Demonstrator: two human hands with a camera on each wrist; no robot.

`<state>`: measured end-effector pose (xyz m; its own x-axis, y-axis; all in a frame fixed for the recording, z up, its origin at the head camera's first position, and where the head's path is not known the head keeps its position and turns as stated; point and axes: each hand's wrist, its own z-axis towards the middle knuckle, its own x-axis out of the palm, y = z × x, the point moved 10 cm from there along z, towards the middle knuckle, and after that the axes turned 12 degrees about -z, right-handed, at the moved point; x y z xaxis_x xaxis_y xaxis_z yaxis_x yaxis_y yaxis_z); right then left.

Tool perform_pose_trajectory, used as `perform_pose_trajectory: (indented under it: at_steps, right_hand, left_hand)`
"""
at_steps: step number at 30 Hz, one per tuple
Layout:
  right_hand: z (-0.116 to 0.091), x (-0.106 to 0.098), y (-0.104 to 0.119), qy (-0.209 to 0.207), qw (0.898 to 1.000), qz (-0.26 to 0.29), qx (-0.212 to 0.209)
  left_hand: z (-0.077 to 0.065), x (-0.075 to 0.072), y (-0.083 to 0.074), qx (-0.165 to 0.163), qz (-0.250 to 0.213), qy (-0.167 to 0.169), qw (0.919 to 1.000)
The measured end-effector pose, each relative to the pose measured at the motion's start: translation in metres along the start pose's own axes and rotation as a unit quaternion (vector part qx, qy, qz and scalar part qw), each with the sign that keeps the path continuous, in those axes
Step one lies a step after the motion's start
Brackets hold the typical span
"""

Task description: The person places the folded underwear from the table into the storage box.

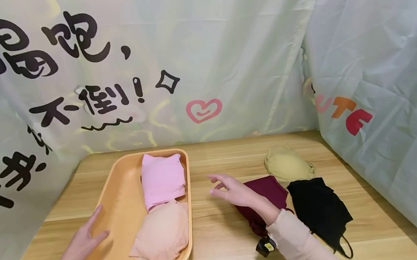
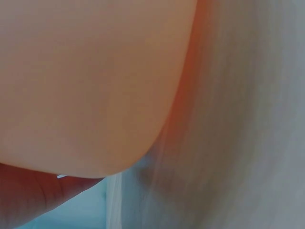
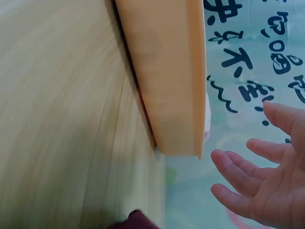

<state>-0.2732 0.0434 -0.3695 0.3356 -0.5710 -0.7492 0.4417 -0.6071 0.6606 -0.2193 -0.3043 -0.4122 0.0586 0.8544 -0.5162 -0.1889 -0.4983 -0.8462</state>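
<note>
In the head view an orange tray [image 1: 122, 187] stands on the left. A folded pink garment [image 1: 163, 180] lies along its right side, and a folded beige garment [image 1: 162, 236] sits nearer the front. My left hand [image 1: 82, 245] is at the tray's left rim with fingers and thumb spread; contact with the rim is unclear. My right hand [image 1: 235, 191] hovers over the table, fingers loosely extended and holding nothing. Partly under that forearm is a maroon garment [image 1: 267, 187]. Beside it lie a black garment [image 1: 317, 203] with a thin strap and a yellow-green garment [image 1: 287, 164].
The wooden table [image 1: 221, 240] meets a printed curtain [image 1: 242, 57] at the back, which also hangs on both sides. A small black device [image 1: 265, 246] shows by my right wrist. In the right wrist view the tray's outer wall [image 3: 162, 71] rises from the table.
</note>
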Motion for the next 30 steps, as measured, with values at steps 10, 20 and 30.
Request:
perform_pose_trajectory:
  at_steps: [10, 20, 30]
  right_hand:
    - [-0.009, -0.011, -0.023, -0.015, 1.0, -0.002, 0.021]
    - [-0.02, -0.022, -0.04, -0.036, 0.998, 0.013, 0.045]
    - [-0.031, -0.027, -0.057, -0.047, 0.997, 0.012, 0.062]
  left_hand:
    - [0.001, 0.001, 0.002, -0.013, 0.002, 0.004, 0.9999]
    - [0.001, 0.0, 0.0, -0.007, -0.004, -0.001, 1.0]
    - [0.001, 0.001, 0.001, -0.008, 0.006, -0.001, 0.9999]
